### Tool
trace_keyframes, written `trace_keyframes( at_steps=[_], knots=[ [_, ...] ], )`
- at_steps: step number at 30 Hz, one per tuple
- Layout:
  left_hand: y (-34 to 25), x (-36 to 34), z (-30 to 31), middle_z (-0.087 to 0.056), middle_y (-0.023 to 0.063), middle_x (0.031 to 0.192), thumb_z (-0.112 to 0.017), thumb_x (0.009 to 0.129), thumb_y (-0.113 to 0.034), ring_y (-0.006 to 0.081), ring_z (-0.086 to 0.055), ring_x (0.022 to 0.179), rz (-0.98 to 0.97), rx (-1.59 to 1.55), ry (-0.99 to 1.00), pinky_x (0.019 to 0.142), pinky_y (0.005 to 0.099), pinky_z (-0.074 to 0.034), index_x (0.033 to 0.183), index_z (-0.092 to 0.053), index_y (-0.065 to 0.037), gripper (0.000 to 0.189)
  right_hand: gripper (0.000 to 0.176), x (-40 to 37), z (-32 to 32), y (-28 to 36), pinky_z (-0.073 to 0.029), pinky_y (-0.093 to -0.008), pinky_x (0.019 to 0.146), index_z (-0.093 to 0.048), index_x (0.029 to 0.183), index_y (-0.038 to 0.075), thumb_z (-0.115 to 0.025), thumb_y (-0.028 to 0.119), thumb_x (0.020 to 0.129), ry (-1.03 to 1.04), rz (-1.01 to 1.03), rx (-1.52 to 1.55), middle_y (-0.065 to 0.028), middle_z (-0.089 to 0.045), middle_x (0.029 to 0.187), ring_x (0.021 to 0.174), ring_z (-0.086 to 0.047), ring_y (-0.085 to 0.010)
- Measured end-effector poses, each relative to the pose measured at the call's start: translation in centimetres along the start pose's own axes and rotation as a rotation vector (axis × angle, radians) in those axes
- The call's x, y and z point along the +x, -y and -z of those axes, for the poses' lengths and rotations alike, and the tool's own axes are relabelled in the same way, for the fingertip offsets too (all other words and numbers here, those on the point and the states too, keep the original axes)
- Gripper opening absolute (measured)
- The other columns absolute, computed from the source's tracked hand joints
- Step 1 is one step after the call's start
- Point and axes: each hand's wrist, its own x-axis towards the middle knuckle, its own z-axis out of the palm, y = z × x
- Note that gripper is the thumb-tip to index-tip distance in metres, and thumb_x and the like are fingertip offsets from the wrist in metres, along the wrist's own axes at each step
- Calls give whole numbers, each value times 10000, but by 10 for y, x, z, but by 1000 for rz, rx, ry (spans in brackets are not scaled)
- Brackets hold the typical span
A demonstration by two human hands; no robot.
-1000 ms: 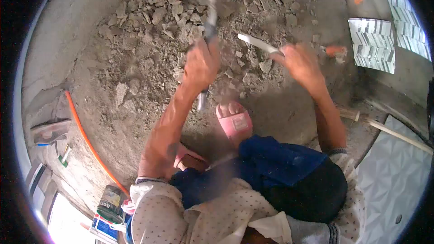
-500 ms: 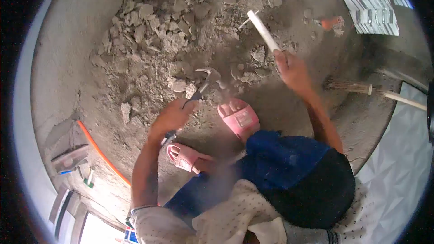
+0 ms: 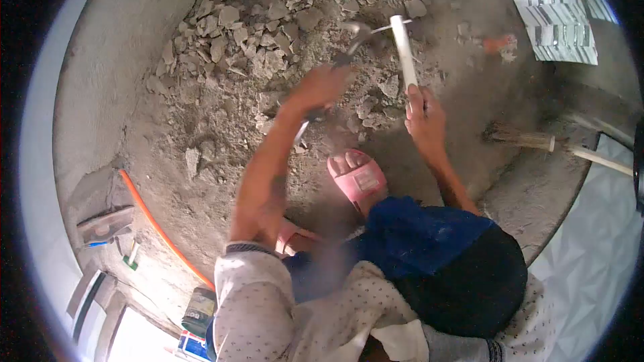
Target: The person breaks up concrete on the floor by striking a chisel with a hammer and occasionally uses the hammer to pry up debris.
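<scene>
My left hand (image 3: 320,87) is wrapped round the dark grip of a claw hammer (image 3: 343,58), whose blurred head is right at a thin nail-like pin (image 3: 381,28). That pin crosses the far end of a white stick (image 3: 402,43). The stick's lower part is in my right hand (image 3: 424,117), fingers closed about it, and it points away from me. Below both hands lies broken rubble (image 3: 265,64) on the dusty floor. Pink slippers (image 3: 360,179) are on my feet, close under the hands.
To the right lie a twig broom (image 3: 520,137) and white patterned panels (image 3: 577,234). Striped tile sheets (image 3: 557,23) are at the upper right, near an orange object (image 3: 496,44). An orange hose (image 3: 161,231), a trowel (image 3: 106,224) and a dark can (image 3: 199,310) sit on the left.
My left hand has swung the hammer forward and to the right, up to the pin. My right hand has turned the white stick more upright and shifted it slightly right.
</scene>
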Motion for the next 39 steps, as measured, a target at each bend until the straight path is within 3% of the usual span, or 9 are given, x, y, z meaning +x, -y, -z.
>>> trace_keyframes(
  at_steps=[5,7,14,18,24,28,31,35,39],
  knots=[
    [22,-99,52,-493,30,539,-533,890,-372,107,-515,501,323,-34,267,456,298,-402,894,-593,-50,328,382,6,-3,-16,-398,-365,464,-609,891,-1,-542,375,897,8,156,-224,-138,-564,605,501,-538,-225],
    [24,-131,71,-540,110,590,-553,844,-422,177,-520,491,451,-137,373,489,327,-407,817,-605,10,436,391,10,-1,-13,-411,-375,486,-627,898,2,-552,386,889,58,223,-276,-171,-572,622,521,-555,-261],
    [7,-176,80,-525,67,541,-520,888,-332,162,-531,488,411,-132,-191,487,325,-420,844,-552,1,337,426,21,7,-1,-431,-415,527,-631,843,0,-528,410,896,160,323,-513,-223,-558,625,559,-572,-350],
    [-19,-175,94,-534,61,551,-498,902,-357,140,-514,464,170,-297,-391,459,308,-410,843,-521,-14,350,442,15,16,21,-437,-437,564,-618,821,-5,-504,414,903,263,318,-626,-221,-567,652,595,-568,-378],
    [-70,-132,73,-585,174,622,-489,906,-379,300,-594,547,134,-189,-747,512,407,-460,882,-496,15,396,450,15,10,37,-426,-478,606,-586,756,1,-491,414,906,294,374,-689,-210,-559,651,621,-552,-399],
    [-57,-108,66,-599,298,781,-504,886,-367,459,-599,783,-17,189,-439,676,494,-476,888,-514,43,410,426,21,13,47,-419,-488,597,-592,771,14,-484,404,906,361,421,-808,-185,-556,650,641,-553,-392],
    [-72,-101,99,-581,278,792,-495,903,-333,464,-565,802,63,273,-230,694,505,-436,950,-517,22,359,384,38,13,55,-418,-493,589,-598,815,20,-468,367,918,416,412,-860,-170,-555,672,653,-557,-380],
    [-88,-91,112,-585,271,859,-455,911,-390,442,-568,852,-115,157,-603,700,520,-416,944,-531,20,418,310,55,19,64,-423,-485,570,-600,859,45,-454,310,928,518,725,-968,-157,-541,690,641,-560,-360],
    [-88,-85,91,-587,279,859,-436,916,-390,436,-575,860,135,85,-483,715,512,-426,969,-540,26,431,314,58,20,63,-418,-471,559,-601,821,44,-495,328,904,456,699,-973,-172,-522,659,613,-550,-352]
  ],
)
